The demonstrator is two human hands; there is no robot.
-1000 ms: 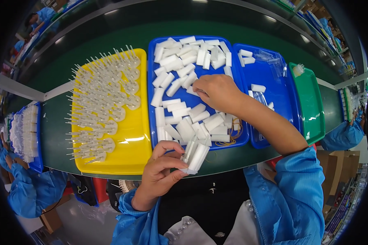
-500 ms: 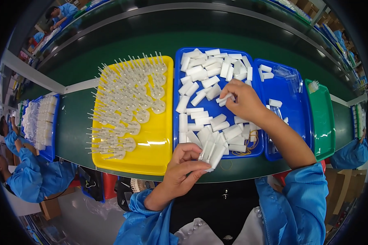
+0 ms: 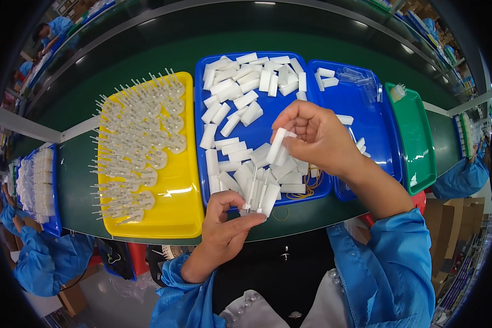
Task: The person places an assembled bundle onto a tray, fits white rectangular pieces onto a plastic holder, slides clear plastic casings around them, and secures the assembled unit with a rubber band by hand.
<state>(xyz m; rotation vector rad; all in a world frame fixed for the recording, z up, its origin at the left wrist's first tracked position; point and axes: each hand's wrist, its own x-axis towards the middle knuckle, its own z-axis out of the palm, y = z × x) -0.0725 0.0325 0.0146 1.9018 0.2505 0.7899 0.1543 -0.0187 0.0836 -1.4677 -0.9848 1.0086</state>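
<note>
My left hand (image 3: 224,229) is closed on a clear plastic part with thin upright rods (image 3: 254,188), held just over the near edge of the middle blue tray (image 3: 307,197). White blocks (image 3: 271,198) sit against the rods; how they are joined I cannot tell. Above it, to the right, my right hand (image 3: 314,136) pinches white oblong blocks (image 3: 277,146) between thumb and fingers, apart from the clear part. Many loose white blocks (image 3: 235,90) lie in the tray beneath both hands.
At left, a yellow tray (image 3: 180,218) bears rows of clear rodded parts (image 3: 147,136). A second blue tray (image 3: 385,169) with clear pieces and white blocks stands right, then a green tray (image 3: 421,142). Rubber bands (image 3: 311,188) lie among the blocks. Co-workers in blue sit at both sides.
My right hand has come nearer to my left, bringing white blocks from over the tray. The rods in my left hand now point more upright. The whole view has shifted slightly.
</note>
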